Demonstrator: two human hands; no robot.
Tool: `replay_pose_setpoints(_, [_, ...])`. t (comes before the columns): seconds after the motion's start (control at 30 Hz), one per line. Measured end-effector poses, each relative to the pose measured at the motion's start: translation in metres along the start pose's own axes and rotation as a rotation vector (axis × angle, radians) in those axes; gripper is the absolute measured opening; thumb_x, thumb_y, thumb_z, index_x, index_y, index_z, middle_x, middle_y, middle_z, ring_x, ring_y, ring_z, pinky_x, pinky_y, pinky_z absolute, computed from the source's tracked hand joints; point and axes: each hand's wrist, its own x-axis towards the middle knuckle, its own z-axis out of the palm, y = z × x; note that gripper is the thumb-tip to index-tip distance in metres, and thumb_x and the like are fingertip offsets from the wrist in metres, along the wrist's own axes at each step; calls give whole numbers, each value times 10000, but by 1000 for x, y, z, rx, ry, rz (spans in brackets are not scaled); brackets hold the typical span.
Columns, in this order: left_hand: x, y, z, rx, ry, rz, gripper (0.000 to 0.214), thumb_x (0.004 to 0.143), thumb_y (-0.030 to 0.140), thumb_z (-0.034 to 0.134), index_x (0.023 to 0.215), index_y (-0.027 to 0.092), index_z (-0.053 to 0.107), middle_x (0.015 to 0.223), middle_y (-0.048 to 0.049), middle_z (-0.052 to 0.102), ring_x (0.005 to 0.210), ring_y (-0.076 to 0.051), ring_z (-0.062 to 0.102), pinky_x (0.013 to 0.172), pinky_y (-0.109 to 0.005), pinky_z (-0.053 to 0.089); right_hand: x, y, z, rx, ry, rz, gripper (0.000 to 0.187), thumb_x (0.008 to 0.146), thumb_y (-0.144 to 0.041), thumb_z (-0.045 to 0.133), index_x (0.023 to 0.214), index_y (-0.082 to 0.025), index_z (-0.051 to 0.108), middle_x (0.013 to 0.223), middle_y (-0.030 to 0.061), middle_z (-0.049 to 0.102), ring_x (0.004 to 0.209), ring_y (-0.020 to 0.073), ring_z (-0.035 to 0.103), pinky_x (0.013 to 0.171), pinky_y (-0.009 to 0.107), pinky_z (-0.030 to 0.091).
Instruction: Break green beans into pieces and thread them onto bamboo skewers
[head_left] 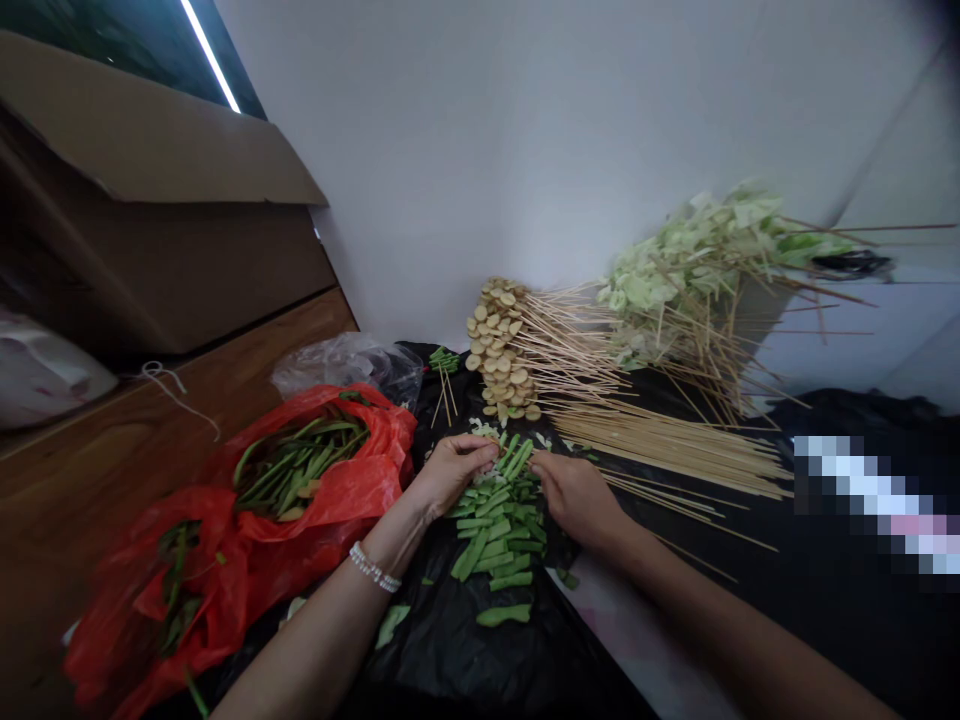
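Two hands face each other mid-scene, the left hand [459, 470] and the right hand [581, 495], each grip pinching an end of a short row of green pieces [516, 456] over a pile of cut pods [499, 548] on black plastic [450, 665]. Left sits a red bag [360, 500] holding long pods [300, 465]; far, skewered round slices [496, 345]; right, bare sticks [675, 440].

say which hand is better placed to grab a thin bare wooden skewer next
Probably the right hand: the thin, bare, pale wooden skewers lie beside it, while the left hand is across the flat green bean pieces. Both look occupied.
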Motion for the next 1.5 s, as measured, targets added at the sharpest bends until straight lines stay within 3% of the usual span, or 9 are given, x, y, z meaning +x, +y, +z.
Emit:
replay_pose_setpoints(0.37, [2,-1,-3,68,-14,0,325,492,305,872,710,118,720,641,-2,656,545,-57,541,583,-189,430,-3,-3,-2,-195,-1,-26,250,916,-123,371,979,-191,603,891,28,672,816,142,611,703,220,379])
replay_pose_setpoints(0.53, [3,13,-17,481,-137,64,310,637,401,776,757,119,731,651,-17,657,556,-71,517,568,-191,395,-2,-1,-5,-270,41,-30,255,916,-141,385,1004,-190,618,870,27,668,753,136,607,630,231,360])
replay_pose_setpoints(0.7, [-1,32,-32,790,-323,38,266,620,363,769,718,123,711,636,-15,649,564,-103,519,561,-208,388,-1,2,-7,-327,70,-27,256,907,-145,396,985,-182,637,817,32,653,707,134,589,576,244,329])
replay_pose_setpoints(0.8, [-3,37,-42,961,-355,58,263,617,324,755,799,136,727,624,-5,636,545,-107,504,529,-204,364,0,1,-8,-331,71,-32,262,901,-136,393,987,-185,636,816,29,652,699,135,586,571,252,325])
replay_pose_setpoints(0.93, [-3,37,-51,1097,-361,70,192,578,272,758,731,159,735,651,-6,644,592,-128,539,529,-197,369,-1,-1,-7,-317,54,-40,267,897,-124,389,1007,-185,625,835,32,657,706,132,586,578,250,330])
replay_pose_setpoints(1.23, [-8,43,-35,874,-366,75,195,643,299,750,736,135,702,630,-14,654,566,-113,536,535,-198,383,-2,1,-5,-306,73,-54,266,909,-133,385,1004,-186,627,839,32,664,713,133,595,593,242,336])
replay_pose_setpoints(1.37, [-1,33,-25,570,-168,135,274,633,324,784,783,126,667,705,-39,697,603,-108,586,554,-190,414,-2,1,-4,-290,77,-63,270,912,-141,384,1045,-182,616,864,35,667,731,132,599,609,231,352])
replay_pose_setpoints(1.5, [4,19,-18,239,0,42,373,573,297,835,863,116,684,791,-60,724,696,-121,650,637,-203,489,-2,0,-3,-284,64,-58,270,908,-143,388,1051,-181,613,873,39,668,743,130,600,615,224,364])
